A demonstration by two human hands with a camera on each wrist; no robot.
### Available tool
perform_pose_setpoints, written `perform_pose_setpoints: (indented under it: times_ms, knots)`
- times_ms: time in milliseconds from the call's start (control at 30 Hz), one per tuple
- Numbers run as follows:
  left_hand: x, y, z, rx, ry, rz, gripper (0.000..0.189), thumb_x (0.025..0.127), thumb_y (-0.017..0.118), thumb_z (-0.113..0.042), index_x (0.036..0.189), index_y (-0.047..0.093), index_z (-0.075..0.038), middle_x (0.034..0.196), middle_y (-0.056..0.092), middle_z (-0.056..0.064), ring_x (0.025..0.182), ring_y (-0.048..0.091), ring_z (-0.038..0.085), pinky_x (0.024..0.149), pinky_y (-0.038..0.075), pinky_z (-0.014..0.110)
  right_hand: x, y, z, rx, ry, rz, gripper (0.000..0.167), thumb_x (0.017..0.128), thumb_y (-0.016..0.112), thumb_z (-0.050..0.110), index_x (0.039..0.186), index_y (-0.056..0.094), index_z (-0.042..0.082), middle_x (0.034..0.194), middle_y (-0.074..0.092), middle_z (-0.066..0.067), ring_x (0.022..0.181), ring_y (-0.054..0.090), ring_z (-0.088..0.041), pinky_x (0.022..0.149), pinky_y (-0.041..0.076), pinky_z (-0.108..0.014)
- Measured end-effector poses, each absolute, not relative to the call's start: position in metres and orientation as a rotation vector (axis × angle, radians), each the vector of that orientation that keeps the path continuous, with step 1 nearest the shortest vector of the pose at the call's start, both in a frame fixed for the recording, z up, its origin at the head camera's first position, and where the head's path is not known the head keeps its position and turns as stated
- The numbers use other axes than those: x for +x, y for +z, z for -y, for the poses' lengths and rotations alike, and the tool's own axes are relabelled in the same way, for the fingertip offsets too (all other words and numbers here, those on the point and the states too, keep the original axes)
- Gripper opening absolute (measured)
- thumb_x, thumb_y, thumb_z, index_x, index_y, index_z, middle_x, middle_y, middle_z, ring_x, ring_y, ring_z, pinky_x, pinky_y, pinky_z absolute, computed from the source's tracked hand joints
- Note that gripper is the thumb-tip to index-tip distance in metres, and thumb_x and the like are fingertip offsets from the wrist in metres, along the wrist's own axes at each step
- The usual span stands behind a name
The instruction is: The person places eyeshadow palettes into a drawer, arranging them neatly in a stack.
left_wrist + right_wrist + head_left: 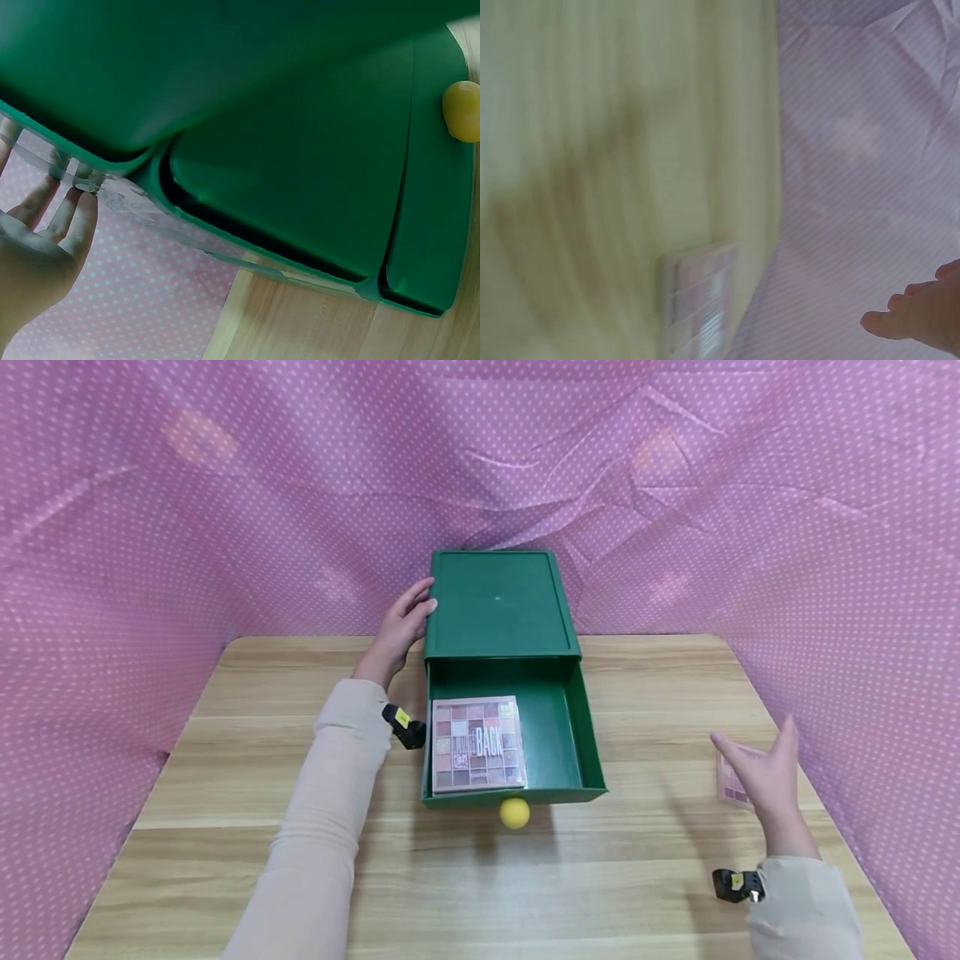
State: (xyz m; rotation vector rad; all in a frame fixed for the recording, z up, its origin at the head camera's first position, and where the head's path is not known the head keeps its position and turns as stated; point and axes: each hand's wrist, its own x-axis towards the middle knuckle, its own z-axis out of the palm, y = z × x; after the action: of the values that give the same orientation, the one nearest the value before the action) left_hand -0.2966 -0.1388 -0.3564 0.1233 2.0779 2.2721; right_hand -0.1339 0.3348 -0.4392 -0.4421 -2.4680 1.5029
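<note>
A green drawer box (497,606) stands at the back of the wooden table, its drawer (570,727) pulled out toward me. An eyeshadow palette (476,743) lies in the drawer's left half. A yellow round knob (514,812) sticks out from the drawer front. My left hand (401,622) rests with straight fingers against the box's left side; the left wrist view shows the fingertips (71,206) at the box's edge (112,161). My right hand (761,768) hovers open over a second small palette (729,785) lying on the table at the right, also seen as the palette (697,300) in the blurred right wrist view.
Pink dotted cloth (225,485) walls the table on three sides. The wooden tabletop (525,893) stretches toward me in front of the drawer. Small black cameras (405,727) sit on both wrists.
</note>
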Motion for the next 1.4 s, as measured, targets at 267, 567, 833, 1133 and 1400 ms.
perform_pose_setpoints:
  times_ms: [267, 567, 833, 1133, 1400]
  knots:
    - [-0.296, -0.356, 0.140, 0.144, 2.262, -2.082, 0.043, 0.089, 0.049, -0.022, 0.131, 0.039, -0.021, 0.131, 0.034, 0.003, 0.110, 0.042, 0.020, 0.090, 0.036, 0.037, -0.118, -0.431, -0.328, -0.578, 1.420, 2.549, 0.103, 0.078, 0.059, 0.039, 0.133, -0.023, 0.010, 0.137, -0.024, -0.015, 0.122, -0.020, -0.027, 0.098, -0.009, -0.045]
    - [-0.296, -0.354, 0.138, 0.150, 2.276, -2.074, 0.044, 0.088, 0.051, -0.021, 0.130, 0.040, -0.020, 0.130, 0.035, 0.004, 0.110, 0.042, 0.021, 0.089, 0.037, 0.036, -0.113, -0.452, -0.341, -0.772, 1.321, 2.582, 0.106, 0.076, 0.061, 0.041, 0.132, -0.022, 0.003, 0.136, -0.023, -0.020, 0.122, -0.019, -0.031, 0.098, -0.009, -0.043]
    - [-0.296, -0.356, 0.139, 0.141, 2.300, -2.047, 0.043, 0.088, 0.051, -0.019, 0.130, 0.040, -0.019, 0.130, 0.036, 0.004, 0.109, 0.043, 0.021, 0.089, 0.036, 0.037, -0.108, -0.473, -0.351, -0.880, 1.230, 2.641, 0.112, 0.074, 0.061, 0.047, 0.130, -0.022, -0.002, 0.134, -0.022, -0.025, 0.121, -0.018, -0.038, 0.098, -0.007, -0.046]
    - [-0.296, -0.356, 0.139, 0.117, 2.279, -2.064, 0.043, 0.088, 0.051, -0.021, 0.129, 0.041, -0.022, 0.129, 0.037, 0.002, 0.109, 0.043, 0.020, 0.089, 0.037, 0.037, -0.104, -0.482, -0.353, -1.049, 1.254, 2.632, 0.117, 0.071, 0.058, 0.056, 0.128, -0.023, -0.006, 0.132, -0.024, -0.028, 0.120, -0.018, -0.041, 0.098, -0.006, -0.048]
    - [-0.297, -0.356, 0.139, 0.111, 2.283, -2.065, 0.043, 0.088, 0.051, -0.021, 0.129, 0.041, -0.021, 0.129, 0.036, 0.003, 0.109, 0.043, 0.021, 0.089, 0.036, 0.037, -0.103, -0.490, -0.351, -1.104, 1.188, 2.693, 0.121, 0.068, 0.058, 0.060, 0.126, -0.022, -0.010, 0.130, -0.019, -0.035, 0.119, -0.014, -0.047, 0.097, -0.002, -0.052]
